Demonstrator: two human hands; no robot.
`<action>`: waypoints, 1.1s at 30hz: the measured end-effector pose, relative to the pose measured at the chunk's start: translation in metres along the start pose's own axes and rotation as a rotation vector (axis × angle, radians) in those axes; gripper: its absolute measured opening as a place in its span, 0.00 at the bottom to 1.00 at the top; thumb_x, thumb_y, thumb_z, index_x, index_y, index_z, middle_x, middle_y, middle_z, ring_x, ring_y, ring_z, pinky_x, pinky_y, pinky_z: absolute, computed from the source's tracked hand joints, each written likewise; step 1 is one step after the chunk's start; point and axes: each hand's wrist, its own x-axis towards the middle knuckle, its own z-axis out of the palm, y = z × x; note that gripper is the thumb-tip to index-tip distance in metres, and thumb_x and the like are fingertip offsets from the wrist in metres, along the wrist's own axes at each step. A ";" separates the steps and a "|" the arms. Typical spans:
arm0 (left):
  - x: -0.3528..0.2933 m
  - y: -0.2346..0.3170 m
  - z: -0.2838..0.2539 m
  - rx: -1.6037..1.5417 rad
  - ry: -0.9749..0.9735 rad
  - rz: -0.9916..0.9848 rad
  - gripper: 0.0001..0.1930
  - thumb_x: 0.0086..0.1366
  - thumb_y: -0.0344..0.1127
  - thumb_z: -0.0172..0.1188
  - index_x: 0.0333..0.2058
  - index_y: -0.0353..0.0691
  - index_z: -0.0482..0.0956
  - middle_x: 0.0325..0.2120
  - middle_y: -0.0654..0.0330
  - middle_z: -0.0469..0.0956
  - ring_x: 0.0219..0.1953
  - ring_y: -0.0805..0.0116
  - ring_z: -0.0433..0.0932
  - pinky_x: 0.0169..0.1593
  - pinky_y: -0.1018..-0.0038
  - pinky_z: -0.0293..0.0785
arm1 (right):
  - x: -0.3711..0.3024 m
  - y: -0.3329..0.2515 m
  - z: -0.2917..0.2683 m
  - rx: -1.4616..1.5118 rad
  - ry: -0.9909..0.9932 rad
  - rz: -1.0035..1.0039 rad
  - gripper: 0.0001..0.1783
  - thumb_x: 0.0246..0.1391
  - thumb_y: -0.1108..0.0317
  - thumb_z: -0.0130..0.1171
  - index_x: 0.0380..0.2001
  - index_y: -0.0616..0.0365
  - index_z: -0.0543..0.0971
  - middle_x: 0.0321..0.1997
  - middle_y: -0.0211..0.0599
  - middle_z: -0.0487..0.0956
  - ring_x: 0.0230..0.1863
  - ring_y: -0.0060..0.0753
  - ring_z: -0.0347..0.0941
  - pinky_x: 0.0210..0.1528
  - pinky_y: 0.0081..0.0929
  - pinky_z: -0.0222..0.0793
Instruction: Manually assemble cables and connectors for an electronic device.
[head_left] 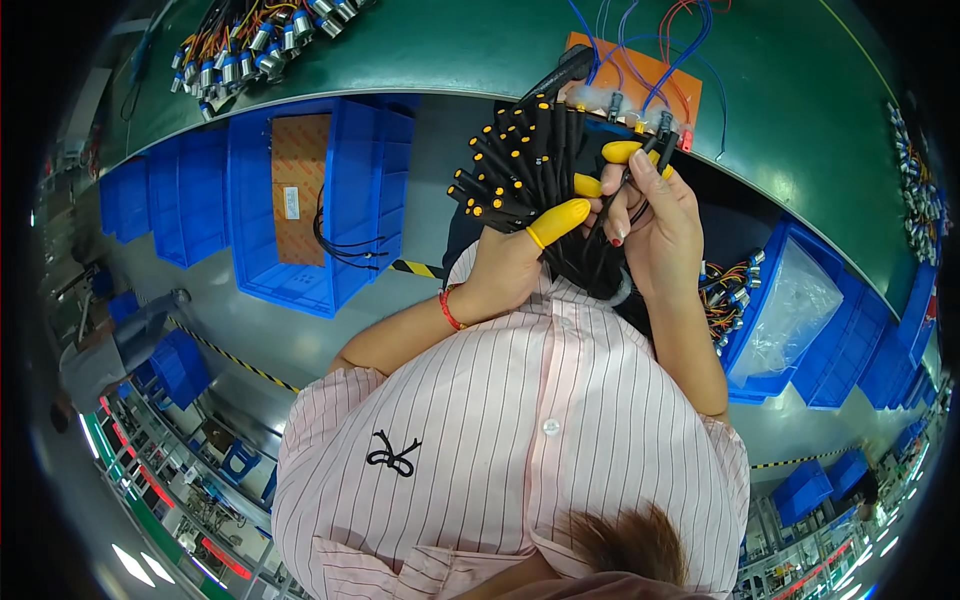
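My left hand is closed around a thick bundle of black cables. Many of the cable ends show yellow tips and fan out up and to the left. Yellow finger cots cover some fingertips of both hands. My right hand pinches a single black cable close beside the bundle. Its fingers are just below an orange board at the table edge. Small connectors set in whitish glue line the board's near side, with blue and red wires running from it. Whether the pinched cable touches a connector is hidden by my fingers.
The green table curves across the top. Metal-ended wired parts lie in a heap at its far left, with more at the right. Blue bins stand below; one holds a cardboard box, another a clear plastic bag.
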 end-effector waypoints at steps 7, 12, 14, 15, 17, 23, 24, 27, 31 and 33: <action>0.002 -0.003 -0.009 -0.028 -0.058 -0.069 0.13 0.67 0.28 0.53 0.48 0.28 0.73 0.39 0.52 0.78 0.39 0.65 0.78 0.47 0.70 0.74 | 0.006 0.002 -0.013 0.067 -0.081 0.051 0.16 0.66 0.60 0.45 0.30 0.63 0.71 0.21 0.32 0.70 0.15 0.21 0.60 0.27 0.25 0.68; 0.002 -0.005 -0.005 -0.055 -0.056 -0.048 0.14 0.69 0.31 0.50 0.48 0.28 0.71 0.36 0.53 0.77 0.37 0.67 0.75 0.45 0.71 0.72 | 0.008 0.005 -0.016 0.144 -0.154 0.070 0.16 0.65 0.60 0.46 0.27 0.61 0.69 0.18 0.30 0.68 0.14 0.19 0.57 0.22 0.20 0.63; 0.003 -0.005 -0.005 -0.094 -0.083 -0.036 0.12 0.69 0.31 0.50 0.46 0.29 0.72 0.35 0.54 0.76 0.37 0.68 0.75 0.45 0.71 0.72 | 0.009 0.005 -0.017 0.124 -0.151 0.074 0.16 0.65 0.60 0.46 0.27 0.61 0.70 0.18 0.29 0.68 0.14 0.17 0.56 0.20 0.18 0.60; 0.005 -0.004 -0.005 -0.129 -0.110 -0.029 0.10 0.69 0.29 0.50 0.45 0.30 0.73 0.35 0.55 0.76 0.37 0.69 0.75 0.45 0.72 0.73 | 0.009 0.004 -0.016 0.087 -0.129 0.069 0.16 0.65 0.60 0.46 0.27 0.61 0.70 0.18 0.29 0.68 0.14 0.16 0.56 0.20 0.17 0.59; 0.006 -0.004 -0.006 -0.097 -0.144 0.008 0.08 0.69 0.26 0.48 0.43 0.32 0.74 0.35 0.57 0.75 0.36 0.70 0.75 0.45 0.72 0.74 | 0.009 0.002 -0.012 0.014 -0.084 0.058 0.16 0.65 0.60 0.47 0.27 0.60 0.71 0.18 0.27 0.68 0.14 0.14 0.55 0.19 0.16 0.57; 0.005 -0.006 -0.008 0.141 -0.189 0.084 0.11 0.69 0.31 0.47 0.46 0.34 0.70 0.34 0.53 0.74 0.36 0.66 0.74 0.44 0.71 0.73 | 0.009 0.000 -0.010 0.023 -0.054 0.076 0.15 0.66 0.60 0.47 0.31 0.61 0.73 0.20 0.25 0.68 0.14 0.11 0.54 0.19 0.15 0.55; 0.005 -0.009 -0.011 0.133 -0.196 0.101 0.11 0.68 0.24 0.47 0.47 0.35 0.71 0.35 0.54 0.75 0.36 0.67 0.75 0.45 0.71 0.74 | 0.009 -0.001 -0.010 0.067 -0.071 0.089 0.15 0.66 0.60 0.47 0.31 0.61 0.72 0.19 0.24 0.68 0.14 0.11 0.53 0.19 0.14 0.55; 0.002 -0.010 -0.016 0.161 -0.179 0.075 0.16 0.66 0.17 0.48 0.50 0.36 0.72 0.37 0.56 0.76 0.38 0.68 0.76 0.47 0.71 0.75 | 0.011 -0.002 -0.011 0.177 -0.095 0.131 0.15 0.67 0.60 0.46 0.29 0.59 0.71 0.18 0.23 0.64 0.14 0.12 0.51 0.19 0.15 0.56; -0.001 -0.002 -0.003 0.147 -0.057 0.004 0.11 0.67 0.29 0.50 0.46 0.32 0.72 0.33 0.53 0.75 0.35 0.65 0.75 0.43 0.71 0.73 | 0.014 -0.001 -0.008 0.229 -0.096 0.151 0.18 0.67 0.59 0.45 0.24 0.55 0.68 0.15 0.22 0.59 0.14 0.16 0.51 0.20 0.21 0.60; -0.001 -0.001 -0.002 0.135 -0.041 -0.001 0.11 0.68 0.32 0.51 0.45 0.31 0.73 0.33 0.52 0.75 0.35 0.65 0.75 0.42 0.71 0.72 | 0.014 -0.001 -0.007 0.218 -0.103 0.141 0.19 0.68 0.59 0.45 0.22 0.54 0.66 0.14 0.22 0.58 0.15 0.18 0.51 0.20 0.25 0.62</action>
